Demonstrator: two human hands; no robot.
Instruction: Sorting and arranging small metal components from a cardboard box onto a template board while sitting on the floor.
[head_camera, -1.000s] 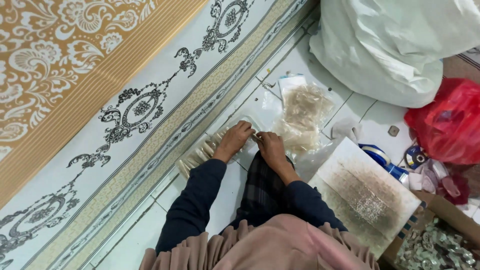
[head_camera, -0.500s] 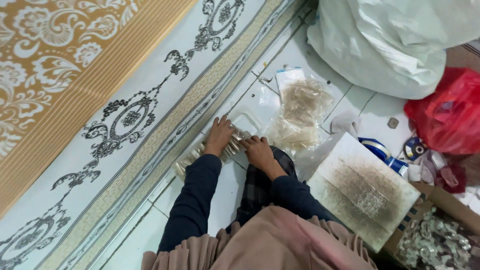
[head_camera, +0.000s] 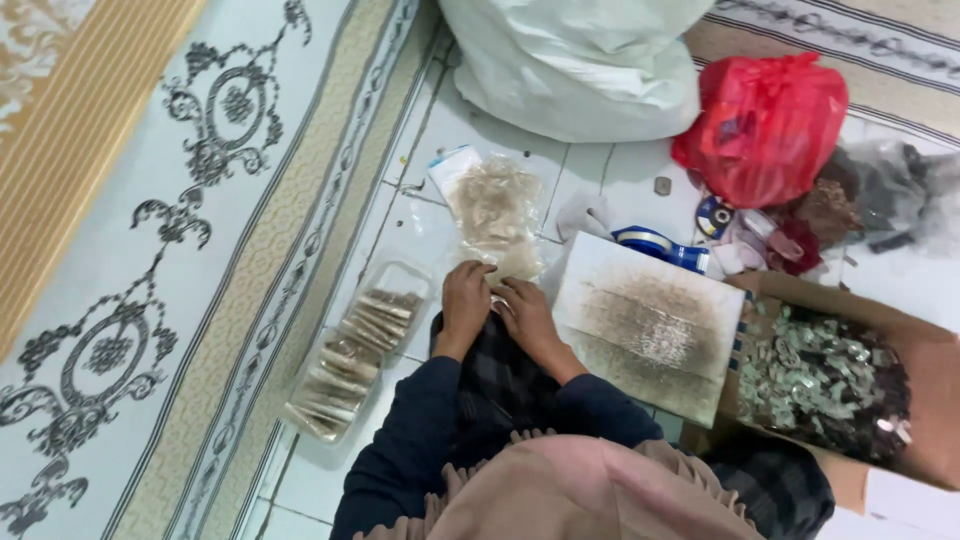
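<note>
My left hand and right hand met over knee, fingers curled together at lower edge of clear plastic bag of pale brownish bits; whether they gripped anything small, could not tell. Bag lay on tiled floor, just ahead of hands. Clear tray of stacked packets sat left of left hand, beside patterned rug. Stained white board lay right of right hand. Cardboard box of small pieces stood beyond board. Red bag and white sack lay farther off.

We see a home floor: white tiles, a patterned carpet, plastic bags and a cardboard box for piecework.
</note>
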